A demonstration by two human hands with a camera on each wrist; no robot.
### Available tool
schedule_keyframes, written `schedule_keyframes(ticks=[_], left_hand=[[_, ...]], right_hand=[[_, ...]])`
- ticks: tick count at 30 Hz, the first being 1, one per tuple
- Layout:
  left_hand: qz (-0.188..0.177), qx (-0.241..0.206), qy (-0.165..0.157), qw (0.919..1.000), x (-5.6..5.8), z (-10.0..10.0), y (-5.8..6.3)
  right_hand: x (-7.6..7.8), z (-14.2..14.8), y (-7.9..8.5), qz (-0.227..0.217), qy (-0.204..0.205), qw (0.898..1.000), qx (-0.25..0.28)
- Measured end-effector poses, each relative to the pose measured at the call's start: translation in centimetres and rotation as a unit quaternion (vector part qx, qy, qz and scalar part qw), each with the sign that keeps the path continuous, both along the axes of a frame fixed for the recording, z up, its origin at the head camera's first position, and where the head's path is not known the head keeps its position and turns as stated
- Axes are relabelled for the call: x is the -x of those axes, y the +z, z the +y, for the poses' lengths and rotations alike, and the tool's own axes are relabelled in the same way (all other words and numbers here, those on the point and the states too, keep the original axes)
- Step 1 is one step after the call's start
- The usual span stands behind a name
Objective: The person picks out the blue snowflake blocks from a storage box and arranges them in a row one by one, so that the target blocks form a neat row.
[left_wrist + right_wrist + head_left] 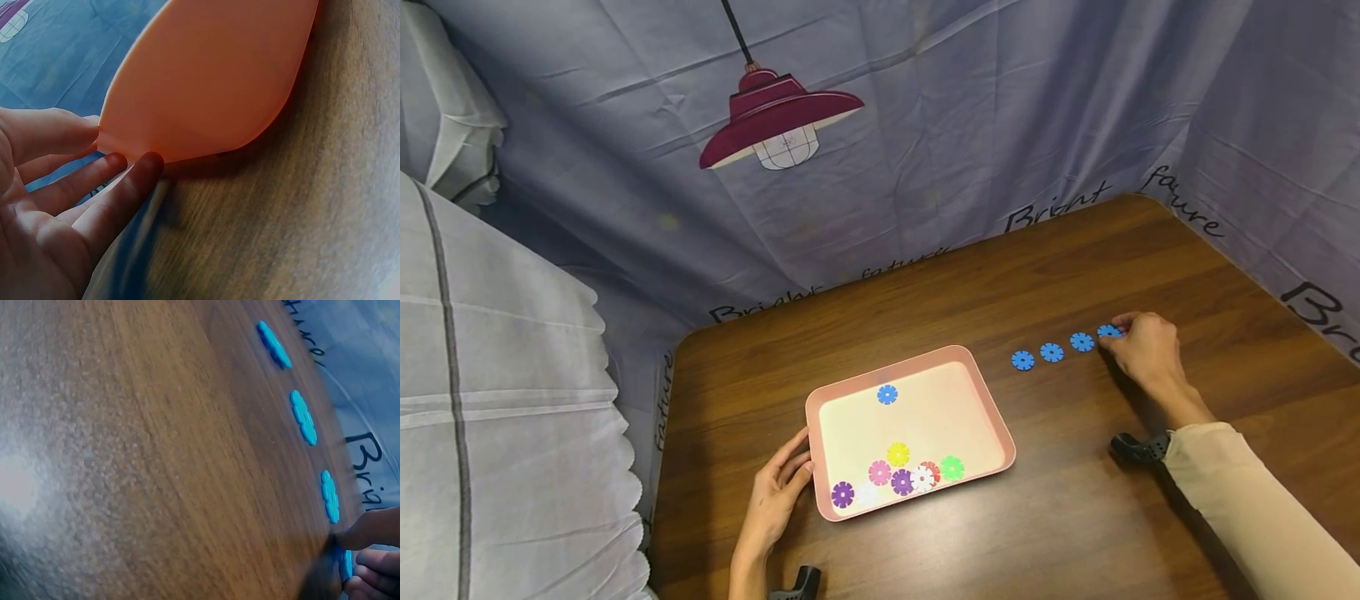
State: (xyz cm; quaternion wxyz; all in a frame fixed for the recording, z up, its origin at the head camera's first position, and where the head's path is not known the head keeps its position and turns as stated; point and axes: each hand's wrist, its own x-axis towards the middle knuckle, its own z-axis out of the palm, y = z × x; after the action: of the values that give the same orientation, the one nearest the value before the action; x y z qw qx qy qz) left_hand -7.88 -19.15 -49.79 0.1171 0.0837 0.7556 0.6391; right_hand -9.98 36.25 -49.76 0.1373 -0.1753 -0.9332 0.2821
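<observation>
At the right end of a row of blue notched building discs, my right hand [1145,348] pinches a blue disc [1108,332] between thumb and fingers, low at the tabletop. Three more blue discs, the nearest of them a blue disc [1082,342], lie flat to its left. In the right wrist view the pinched disc [347,565] is partly hidden by the fingers. My left hand [773,498] touches the outside of the left wall of a pink tray [815,450] with extended fingertips. Inside the tray, one blue disc [887,394] lies apart near the far side.
Along the tray's near side lie several other discs, including a yellow disc [898,454], a pink disc [880,473] and a green disc [952,468]. The wooden table [970,542] meets a printed cloth backdrop [925,167] at its far edge. A white curtain [512,400] hangs at the left.
</observation>
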Motion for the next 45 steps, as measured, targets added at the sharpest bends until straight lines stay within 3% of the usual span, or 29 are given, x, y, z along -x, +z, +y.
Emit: schedule_keyframes(ticks=[20, 26, 31, 39, 45], left_hand=[[0.009, -0.014, 0.002, 0.9999, -0.4, -0.3, -0.1], [0.01, -0.008, 0.007, 0.9999, -0.4, -0.4, 0.0], [0.015, -0.003, 0.004, 0.9999, -0.3, -0.4, 0.1], [0.019, -0.012, -0.005, 0.9997, -0.2, -0.2, 0.1], [0.038, -0.019, -0.012, 0.999, 0.0, 0.0, -0.1]], right_hand=[[0.2, -0.5, 0.5, -0.033, 0.008, 0.999, 0.0], [0.3, -0.9, 1.1, 0.003, 0.009, 1.0, -0.006], [0.8, -2.3, 2.7, 0.047, 0.013, 0.999, 0.0], [1.4, -5.8, 6.0, 0.064, 0.047, 0.996, 0.031], [2.2, -9.0, 7.7, 0.082, 0.074, 0.993, 0.044]])
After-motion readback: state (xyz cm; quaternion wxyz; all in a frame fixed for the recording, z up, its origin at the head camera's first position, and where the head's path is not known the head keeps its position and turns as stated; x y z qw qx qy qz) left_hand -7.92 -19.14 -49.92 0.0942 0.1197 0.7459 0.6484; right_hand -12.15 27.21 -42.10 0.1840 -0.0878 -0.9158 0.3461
